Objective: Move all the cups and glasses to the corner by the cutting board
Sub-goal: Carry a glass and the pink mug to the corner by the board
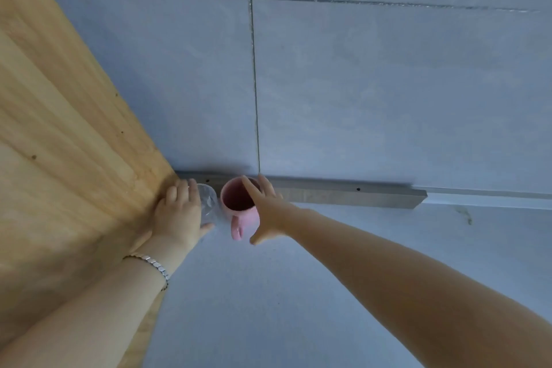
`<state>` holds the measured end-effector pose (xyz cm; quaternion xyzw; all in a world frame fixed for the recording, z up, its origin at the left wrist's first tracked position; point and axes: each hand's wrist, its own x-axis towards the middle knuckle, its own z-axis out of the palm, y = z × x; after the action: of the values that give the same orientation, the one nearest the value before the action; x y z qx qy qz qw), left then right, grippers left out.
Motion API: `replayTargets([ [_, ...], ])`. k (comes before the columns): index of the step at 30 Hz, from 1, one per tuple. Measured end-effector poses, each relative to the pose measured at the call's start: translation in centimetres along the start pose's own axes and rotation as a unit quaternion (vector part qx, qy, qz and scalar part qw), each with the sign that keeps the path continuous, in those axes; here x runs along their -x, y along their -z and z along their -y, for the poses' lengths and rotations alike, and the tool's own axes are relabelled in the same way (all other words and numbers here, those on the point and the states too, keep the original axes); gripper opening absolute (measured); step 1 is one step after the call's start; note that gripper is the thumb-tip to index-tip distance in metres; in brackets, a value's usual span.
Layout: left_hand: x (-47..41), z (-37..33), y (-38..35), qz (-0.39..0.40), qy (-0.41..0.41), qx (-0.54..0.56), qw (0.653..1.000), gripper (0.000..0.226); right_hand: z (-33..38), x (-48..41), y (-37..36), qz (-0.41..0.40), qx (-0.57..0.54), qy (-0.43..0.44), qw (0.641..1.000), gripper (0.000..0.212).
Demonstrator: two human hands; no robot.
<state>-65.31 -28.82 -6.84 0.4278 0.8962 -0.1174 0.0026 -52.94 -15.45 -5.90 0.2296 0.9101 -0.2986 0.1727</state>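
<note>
- At the lower middle of the frame, the fingers of the left hand [179,215] wrap over the top and side of one clear glass [208,202], the thumb curling under its near side; the hand is grasping it.
- Just right of that, the right hand [266,212] has its fingers spread over the far rim of one pink mug [242,207], the thumb stretched down past the handle; whether the fingers actually clamp the mug or only rest on it I cannot tell.
- Counted: one glass and one mug, two vessels in all, standing just beside each other, nearly touching.
- Both sit on the grey counter [268,308], in the corner where the wooden cutting board [59,143] at the left of the frame meets the back wall.
- One metal strip [343,196] runs along the wall's foot, directly behind the mug.
- One silver bracelet [152,264] circles the left wrist.
- Grey wall tiles [388,84] fill the upper frame.
</note>
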Motion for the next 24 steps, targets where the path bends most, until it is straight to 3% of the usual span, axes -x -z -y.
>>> replayTargets([
  [3, 0.9, -0.7, 0.1, -0.002, -0.01, 0.032, 0.999, 0.09, -3.2, 3.6, -0.3, -0.007, 0.002, -0.025, 1.0, 0.103],
  [6, 3.8, -3.9, 4.8, 0.013, -0.055, 0.015, 0.998, 0.041, -7.3, 8.8, -0.2, 0.033, 0.015, -0.082, 0.996, 0.06],
  [8, 5.5, -7.5, 6.7, 0.044, -0.084, 0.017, 0.995, 0.022, -9.9, 12.8, 0.1, 0.066, 0.034, -0.125, 0.989, 0.047],
  [12, 7.7, -17.0, 8.6, 0.15, -0.145, 0.141, 0.968, 0.009, -16.3, 21.5, 0.9, 0.072, 0.031, -0.189, 0.979, 0.045],
  [15, 9.1, -26.0, 10.1, 0.199, -0.21, 0.15, 0.945, 0.007, -22.3, 28.5, 1.3, 0.055, 0.005, -0.229, 0.972, 0.046],
  [24, 15.9, -55.5, 14.3, 0.22, -0.259, 0.164, 0.926, 0.009, -46.0, 50.6, 2.4, -0.018, -0.046, -0.323, 0.945, 0.044],
])
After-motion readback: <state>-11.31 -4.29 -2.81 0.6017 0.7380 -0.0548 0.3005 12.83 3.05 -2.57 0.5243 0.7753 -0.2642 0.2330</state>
